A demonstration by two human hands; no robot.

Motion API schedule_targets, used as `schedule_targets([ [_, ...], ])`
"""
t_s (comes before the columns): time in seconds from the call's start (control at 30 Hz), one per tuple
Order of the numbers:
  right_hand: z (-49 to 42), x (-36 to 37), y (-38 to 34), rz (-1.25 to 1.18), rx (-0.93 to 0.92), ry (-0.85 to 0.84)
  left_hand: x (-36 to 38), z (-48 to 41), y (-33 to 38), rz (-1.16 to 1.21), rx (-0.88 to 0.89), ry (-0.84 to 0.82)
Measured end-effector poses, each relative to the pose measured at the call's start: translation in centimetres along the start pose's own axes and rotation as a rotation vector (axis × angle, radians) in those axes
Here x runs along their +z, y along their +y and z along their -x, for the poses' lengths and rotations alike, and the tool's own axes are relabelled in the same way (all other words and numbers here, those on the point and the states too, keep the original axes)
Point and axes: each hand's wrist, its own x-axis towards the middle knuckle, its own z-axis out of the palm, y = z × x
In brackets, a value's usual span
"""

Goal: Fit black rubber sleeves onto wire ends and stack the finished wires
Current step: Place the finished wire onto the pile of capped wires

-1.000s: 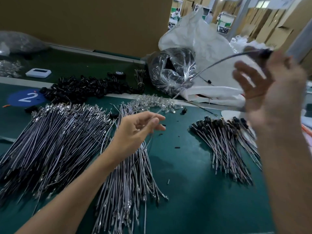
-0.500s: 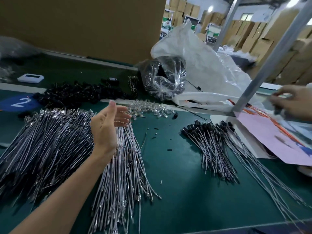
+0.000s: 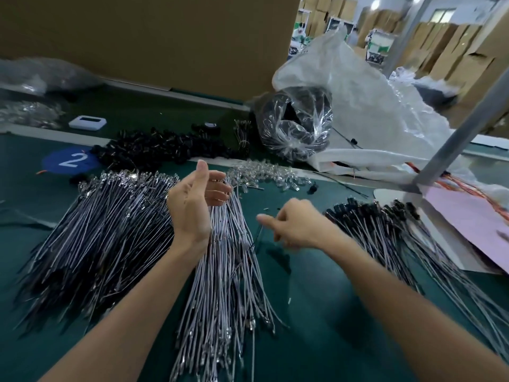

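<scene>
Grey wires without sleeves lie in a big pile (image 3: 96,230) at the left and a narrower pile (image 3: 225,277) in the middle of the green table (image 3: 316,312). Loose black rubber sleeves (image 3: 165,150) are heaped behind them. Finished wires with black sleeved ends (image 3: 371,219) are stacked at the right. My left hand (image 3: 198,202) hovers over the top of the middle pile, palm turned right, thumb up, holding nothing. My right hand (image 3: 294,224) is between the middle pile and the finished stack, fingers curled, thumb stretched towards a loose thin wire (image 3: 257,238). Blur hides whether it pinches the wire.
A heap of clear terminals (image 3: 264,175) lies behind my hands. A clear bag of black parts (image 3: 297,125) and a big white sack (image 3: 371,106) stand at the back right. A slanted metal post (image 3: 454,139), pink paper (image 3: 473,224), a white device (image 3: 87,123) and a blue "2" disc (image 3: 71,160) are nearby.
My right hand has come from the far right to the middle of the table, without the sleeved wire it held up a second ago. My left hand has let go and stays open over the middle pile.
</scene>
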Motion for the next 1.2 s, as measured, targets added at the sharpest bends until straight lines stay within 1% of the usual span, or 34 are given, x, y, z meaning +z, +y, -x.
schedule_targets([
  [0.03, -0.5, 1.2, -0.5, 0.017, 0.024, -0.027, 0.0, 0.0, 0.0, 0.003, -0.005, -0.003],
  [0.1, -1.1, 2.5, -0.9, -0.013, 0.064, -0.007, -0.1, -0.2, -0.2, -0.019, -0.022, 0.002],
  [0.2, -1.3, 2.9, -0.4, -0.197, 0.046, 0.037, -0.3, -0.5, -0.7, -0.161, -0.037, 0.053],
  [0.23, -1.3, 2.8, -0.3, -0.332, 0.028, 0.070, -0.4, -0.6, -1.0, -0.247, -0.026, 0.069],
  [0.3, -1.3, 2.5, 0.1, -0.727, -0.029, 0.176, -0.8, -0.9, -1.5, -0.444, -0.002, 0.062],
  [0.37, -1.2, 2.0, 0.5, -1.107, -0.090, 0.271, -1.1, -1.1, -1.7, -0.643, 0.007, -0.021],
  [0.4, -1.2, 2.0, 0.6, -1.234, -0.116, 0.287, -1.1, -1.0, -1.7, -0.733, 0.018, -0.083],
  [0.47, -1.0, 2.0, 0.6, -1.368, -0.166, 0.278, -0.9, -0.5, -1.6, -0.873, 0.065, -0.194],
  [0.53, -0.8, 2.0, 0.6, -1.462, -0.234, 0.269, -0.7, 0.0, -1.5, -0.959, 0.115, -0.247],
  [0.6, -0.6, 1.5, 0.6, -1.593, -0.304, 0.266, -0.5, 0.1, -1.6, -1.033, 0.134, -0.270],
  [0.67, -0.3, 0.9, 0.6, -1.762, -0.340, 0.242, -0.5, 0.1, -1.5, -1.084, 0.105, -0.277],
  [0.73, -0.2, 0.5, 0.8, -1.944, -0.349, 0.171, -0.3, 0.1, -1.5, -1.120, 0.088, -0.292],
  [0.77, -0.1, 0.4, 1.0, -1.994, -0.355, 0.139, -0.3, 0.2, -1.6, -1.134, 0.093, -0.304],
  [0.9, 0.1, 0.3, 1.1, -1.937, -0.354, 0.128, -0.3, 0.1, -1.8, -1.142, 0.121, -0.301],
  [1.03, -0.1, 0.5, 1.1, -1.834, -0.295, 0.158, -0.3, 0.3, -1.7, -1.145, 0.158, -0.187],
  [1.13, -0.2, 0.8, 1.2, -1.719, -0.230, 0.166, -0.6, 0.0, -1.7, -1.131, 0.114, -0.119],
  [1.2, -0.2, 1.2, 1.1, -1.655, -0.205, 0.141, -0.7, -0.2, -1.7, -1.054, 0.051, -0.103],
])
